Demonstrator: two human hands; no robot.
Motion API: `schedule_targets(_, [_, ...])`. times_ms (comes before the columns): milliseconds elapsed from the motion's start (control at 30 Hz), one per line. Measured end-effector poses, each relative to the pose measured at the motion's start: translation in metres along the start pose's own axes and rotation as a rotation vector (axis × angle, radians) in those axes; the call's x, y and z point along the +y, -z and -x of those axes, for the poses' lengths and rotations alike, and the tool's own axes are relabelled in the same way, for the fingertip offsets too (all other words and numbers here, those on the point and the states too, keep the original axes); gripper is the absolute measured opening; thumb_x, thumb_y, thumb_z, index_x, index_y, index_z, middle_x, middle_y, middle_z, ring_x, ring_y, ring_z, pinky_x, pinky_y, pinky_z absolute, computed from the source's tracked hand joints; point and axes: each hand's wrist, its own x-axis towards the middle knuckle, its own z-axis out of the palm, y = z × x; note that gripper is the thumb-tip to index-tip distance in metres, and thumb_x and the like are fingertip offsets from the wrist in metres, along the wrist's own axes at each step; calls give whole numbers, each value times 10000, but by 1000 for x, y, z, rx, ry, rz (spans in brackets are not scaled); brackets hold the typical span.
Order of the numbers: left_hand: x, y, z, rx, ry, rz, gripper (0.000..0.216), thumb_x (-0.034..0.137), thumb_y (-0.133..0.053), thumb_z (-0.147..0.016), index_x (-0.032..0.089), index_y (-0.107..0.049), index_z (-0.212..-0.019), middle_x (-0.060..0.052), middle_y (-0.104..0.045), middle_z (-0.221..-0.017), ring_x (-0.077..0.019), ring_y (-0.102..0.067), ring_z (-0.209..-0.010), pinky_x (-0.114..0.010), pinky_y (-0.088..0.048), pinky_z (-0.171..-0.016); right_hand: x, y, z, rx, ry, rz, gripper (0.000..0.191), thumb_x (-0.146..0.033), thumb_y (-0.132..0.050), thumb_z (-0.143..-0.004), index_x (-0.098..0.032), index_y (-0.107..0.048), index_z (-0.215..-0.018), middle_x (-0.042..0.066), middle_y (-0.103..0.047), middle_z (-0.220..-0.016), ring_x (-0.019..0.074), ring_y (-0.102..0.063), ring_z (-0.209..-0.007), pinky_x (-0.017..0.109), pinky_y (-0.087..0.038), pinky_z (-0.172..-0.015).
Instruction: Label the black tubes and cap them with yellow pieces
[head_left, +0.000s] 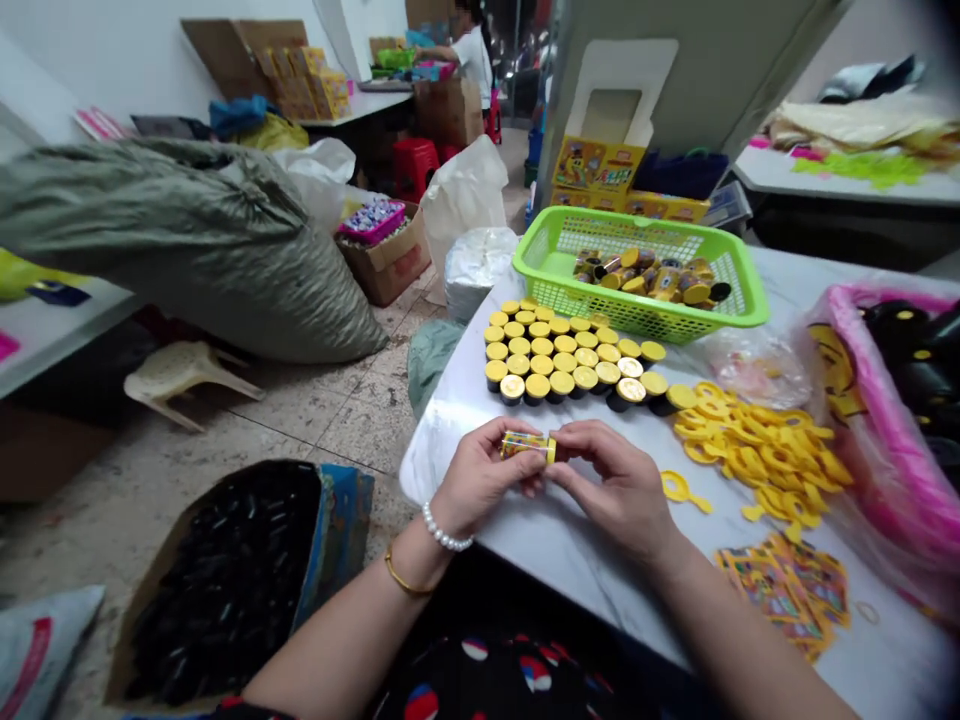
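Over the front of the white table [525, 530], a small printed cylinder with a yellow cap [525, 446] lies sideways between my two hands. My left hand [484, 470] is closed around its printed body. The fingers and thumb of my right hand [611, 480] pinch the yellow cap end. Just beyond my hands, several black tubs with yellow lids [561, 362] stand upright in close rows. To the right lies a heap of yellow plastic rings with handles [757, 450], and one loose yellow ring [679, 488] is near my right hand.
A green basket [547, 285] of printed cylinders stands behind the rows. Printed cards [787, 590] and a pink bin [892, 480] are at right. On the floor at left are a box of black parts [225, 580], a stool [187, 370] and a large sack [202, 240]. A person [472, 60] works far back.
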Motion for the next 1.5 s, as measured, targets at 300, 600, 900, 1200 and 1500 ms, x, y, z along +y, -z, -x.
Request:
schedule_targets(300, [4, -4, -5, 19, 2, 19, 473, 314, -809, -743, 160, -587, -1131, -31, -651, -884, -103, -595, -655, -210, -458, -546, 4, -8, -3, 29, -104, -81, 135, -258, -678, -832, -201, -657, -952, 46, -697, -863, 179, -652, -759, 330, -545, -706])
schedule_targets(600, [1, -6, -2, 59, -74, -8, 363, 235, -828, -709, 160, -601, -983, 6, -620, -838, -82, -563, -683, -202, -438, -627, -4, -4, -2, 30, -201, -16, 206, -368, -686, -794, -186, -689, -699, 10, -664, -610, 136, -589, -547, 252, -475, -538])
schedule_targets(900, [1, -5, -2, 5, -48, -34, 370, 299, -786, -761, 137, -562, -1007, 7, -625, -752, -87, -570, -581, -199, -404, -527, 4, -3, -7, -141, -431, -218, 553, -605, -512, -889, -158, -655, -596, 24, -626, -504, 110, -566, -422, 210, -420, -420])
schedule_targets(1200, [1, -4, -1, -9, 13, -95, 389, 338, -825, -715, 115, -602, -944, 1, -644, -686, -89, -596, -559, -185, -445, -512, -3, 3, -6, -190, -451, -553, 296, -420, -765, -736, -167, -619, -781, 17, -700, -674, 128, -625, -564, 263, -520, -558])
schedule_targets(1500, [-2, -8, -5, 56, -19, -12, 475, 497, -802, -705, 142, -548, -891, 11, -630, -668, -85, -568, -476, -175, -431, -408, 5, 2, -2, -100, -105, -154, 364, -350, -726, -808, -199, -678, -1135, 14, -683, -794, 133, -632, -664, 268, -536, -624])
